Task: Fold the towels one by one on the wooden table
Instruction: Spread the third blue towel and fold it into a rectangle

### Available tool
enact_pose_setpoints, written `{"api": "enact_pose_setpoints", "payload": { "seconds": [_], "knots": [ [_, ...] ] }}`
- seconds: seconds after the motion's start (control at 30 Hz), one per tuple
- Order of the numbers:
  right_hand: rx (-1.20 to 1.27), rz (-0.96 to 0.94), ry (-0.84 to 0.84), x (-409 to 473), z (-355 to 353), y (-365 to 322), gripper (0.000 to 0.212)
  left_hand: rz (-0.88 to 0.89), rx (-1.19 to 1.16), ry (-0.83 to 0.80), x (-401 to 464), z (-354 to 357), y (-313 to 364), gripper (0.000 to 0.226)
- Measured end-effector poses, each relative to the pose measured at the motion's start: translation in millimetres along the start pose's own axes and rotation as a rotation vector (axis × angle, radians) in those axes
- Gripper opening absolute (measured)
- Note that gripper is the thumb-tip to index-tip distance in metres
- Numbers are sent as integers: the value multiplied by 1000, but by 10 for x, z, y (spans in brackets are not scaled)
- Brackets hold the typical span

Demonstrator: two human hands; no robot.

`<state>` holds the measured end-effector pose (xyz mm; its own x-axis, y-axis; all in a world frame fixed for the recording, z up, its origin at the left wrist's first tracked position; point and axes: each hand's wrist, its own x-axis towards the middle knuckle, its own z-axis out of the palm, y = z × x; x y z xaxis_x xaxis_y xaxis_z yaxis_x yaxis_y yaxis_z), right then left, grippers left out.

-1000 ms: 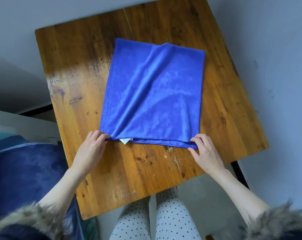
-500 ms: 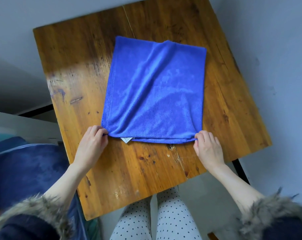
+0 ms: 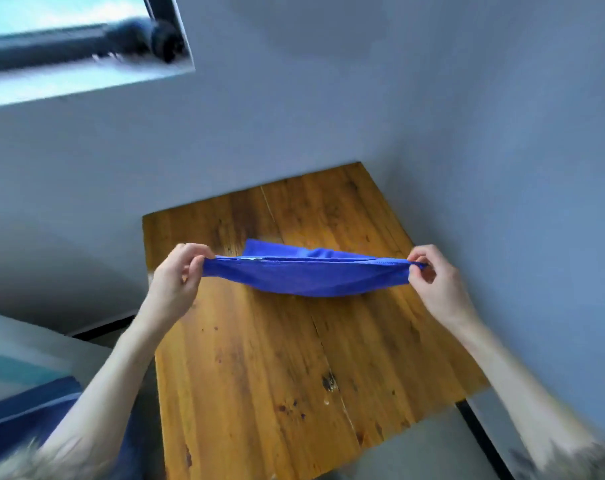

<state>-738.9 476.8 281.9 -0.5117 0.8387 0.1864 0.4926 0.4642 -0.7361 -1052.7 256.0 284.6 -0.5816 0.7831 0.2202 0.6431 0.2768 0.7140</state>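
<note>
Plain grey-blue walls (image 3: 363,98) meet in a corner behind the square wooden table with a scuffed, dark-stained amber top (image 3: 259,375). High on the left wall sits a window with a black frame and bright, pale blue-white glass (image 3: 69,39), blurred, with a dark bar crossing it. Daylight falls softly over the walls, leaving a faint curved shadow low on the left. A black metal table leg (image 3: 481,441) shows below the right near corner, against a grey floor (image 3: 418,455). At the left stands a pale white ledge (image 3: 27,341), with dark blue fabric (image 3: 34,407) beneath it, its form unclear.
</note>
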Motion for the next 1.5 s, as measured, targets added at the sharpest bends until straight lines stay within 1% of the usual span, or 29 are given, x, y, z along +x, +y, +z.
{"api": "enact_pose_setpoints", "payload": {
  "seconds": [0.07,0.13,0.2,0.27,0.33,0.4,0.5,0.63,0.7,0.77,0.87,1.0,1.1,1.27,1.4,1.5],
  "knots": [
    [9,-70,-4,174,-230,-187,33,48,2,-37,159,-240,249,48],
    [-14,-144,-10,305,-431,-327,32,63,6,-83,262,-423,425,52],
    [-50,-215,-26,402,-587,-432,34,72,73,-129,319,-552,536,44],
    [-89,-262,-53,482,-687,-495,31,90,177,-167,347,-637,590,32],
    [-137,-277,-72,541,-743,-526,26,68,258,-199,339,-685,624,23],
    [-169,-274,-97,583,-771,-551,22,77,311,-219,300,-721,670,20],
    [-188,-255,-142,599,-765,-587,18,69,329,-215,247,-766,719,18],
    [-193,-240,-215,591,-713,-602,16,8,331,-128,219,-831,740,10],
    [-158,-212,-213,598,-679,-609,10,-10,319,-69,204,-865,746,10],
    [-117,-191,-187,610,-668,-649,5,-2,311,-15,193,-900,739,10],
    [-44,-157,-195,633,-703,-707,8,53,324,45,185,-976,741,8],
    [17,-123,-231,677,-767,-758,19,148,338,80,223,-1088,804,7],
    [28,-124,-257,719,-799,-793,14,190,348,104,257,-1151,840,7],
    [28,-199,-270,763,-838,-913,10,188,341,132,322,-1229,830,6],
    [76,-225,-275,764,-830,-986,19,186,343,174,343,-1287,787,4],
    [113,-208,-305,765,-819,-1020,20,196,358,174,356,-1328,753,6]
  ]
}}
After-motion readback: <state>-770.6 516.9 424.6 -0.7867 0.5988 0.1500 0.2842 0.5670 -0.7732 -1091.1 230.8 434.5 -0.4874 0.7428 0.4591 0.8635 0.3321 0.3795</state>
